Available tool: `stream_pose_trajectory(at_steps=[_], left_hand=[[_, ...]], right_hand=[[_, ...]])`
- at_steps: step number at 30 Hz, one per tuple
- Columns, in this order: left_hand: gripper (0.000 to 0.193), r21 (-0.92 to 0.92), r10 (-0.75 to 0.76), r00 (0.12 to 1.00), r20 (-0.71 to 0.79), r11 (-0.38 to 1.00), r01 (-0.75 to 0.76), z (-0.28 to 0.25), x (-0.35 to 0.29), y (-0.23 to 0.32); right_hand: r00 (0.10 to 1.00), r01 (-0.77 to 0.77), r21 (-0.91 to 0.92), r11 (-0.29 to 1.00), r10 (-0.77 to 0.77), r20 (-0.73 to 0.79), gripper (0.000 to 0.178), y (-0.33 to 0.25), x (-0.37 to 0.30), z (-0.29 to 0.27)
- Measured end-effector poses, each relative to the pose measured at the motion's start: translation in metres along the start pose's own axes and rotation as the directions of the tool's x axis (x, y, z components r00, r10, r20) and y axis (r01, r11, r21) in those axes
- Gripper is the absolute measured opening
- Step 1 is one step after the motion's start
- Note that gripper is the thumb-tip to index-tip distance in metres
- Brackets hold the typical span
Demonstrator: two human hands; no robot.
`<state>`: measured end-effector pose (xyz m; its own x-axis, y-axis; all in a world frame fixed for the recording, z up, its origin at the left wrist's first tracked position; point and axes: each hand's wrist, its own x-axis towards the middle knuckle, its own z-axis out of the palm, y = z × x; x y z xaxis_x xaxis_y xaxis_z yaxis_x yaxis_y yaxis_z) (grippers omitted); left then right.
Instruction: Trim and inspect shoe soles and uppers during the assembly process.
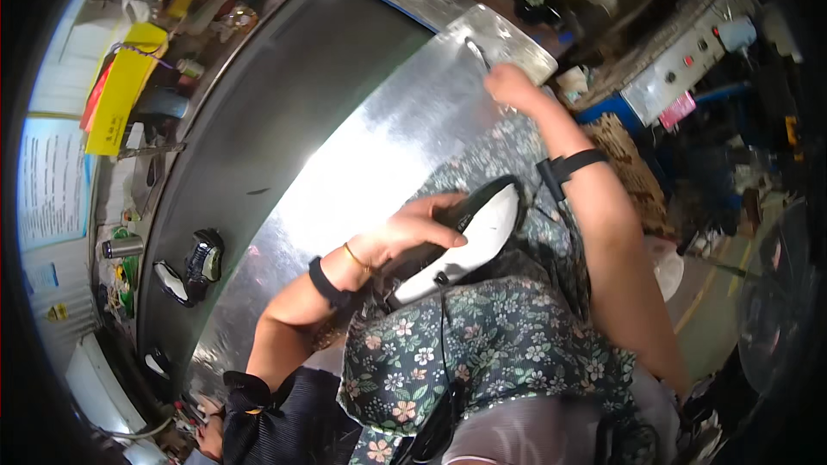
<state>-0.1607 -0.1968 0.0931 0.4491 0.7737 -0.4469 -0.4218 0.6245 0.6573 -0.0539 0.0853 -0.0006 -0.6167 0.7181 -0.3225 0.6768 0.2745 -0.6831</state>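
Observation:
My left hand (413, 228) is closed around a shoe (478, 241) with a white sole and a dark upper, its thumb pressed on the sole. The sole faces up, and the shoe is tilted above my flowered apron (465, 353). Farther off, my right hand (512, 88) is closed on a slim brush-like tool (476, 53) with a pale tip. That tip is over a shallow metal tray (534, 56) at the far end of the shiny metal table (362, 142). The exact kind of tool is too small to make out.
A dark conveyor belt (284, 69) runs along the left of the table. Black-and-white shoes (204, 257) stand on it. Another person's hand (209, 437) shows at the lower left. A switch panel (680, 65) and cardboard (629, 155) are at right.

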Motion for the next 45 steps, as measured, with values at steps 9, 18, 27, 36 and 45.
stream_pose_trajectory(at_steps=[9,18,27,36,45], left_hand=[[0.083,0.959,-0.038,0.964,0.263,0.117,-0.257,0.043,0.106,0.004],[0.068,0.796,-0.281,0.862,0.422,0.57,-0.204,0.033,0.153,-0.013],[0.087,0.978,-0.107,0.985,0.138,0.175,-0.118,0.038,0.127,-0.022],[0.086,0.982,-0.125,0.981,0.148,0.136,-0.131,0.051,0.131,-0.02],[0.074,0.953,0.002,0.98,0.201,0.232,-0.196,0.041,0.135,-0.03]], right_hand=[[0.997,-0.043,0.504,0.863,0.07,-0.035,0.029,0.033,-0.284,-0.11],[0.948,-0.28,0.196,0.94,0.24,0.207,0.038,0.025,-0.404,-0.041],[0.873,-0.363,0.19,0.912,0.261,0.411,0.042,0.022,-0.382,-0.059],[0.901,-0.324,0.138,0.936,0.261,0.348,0.045,0.041,-0.392,-0.056],[0.932,-0.363,0.456,0.812,0.328,0.158,0.047,0.044,-0.377,-0.012]])
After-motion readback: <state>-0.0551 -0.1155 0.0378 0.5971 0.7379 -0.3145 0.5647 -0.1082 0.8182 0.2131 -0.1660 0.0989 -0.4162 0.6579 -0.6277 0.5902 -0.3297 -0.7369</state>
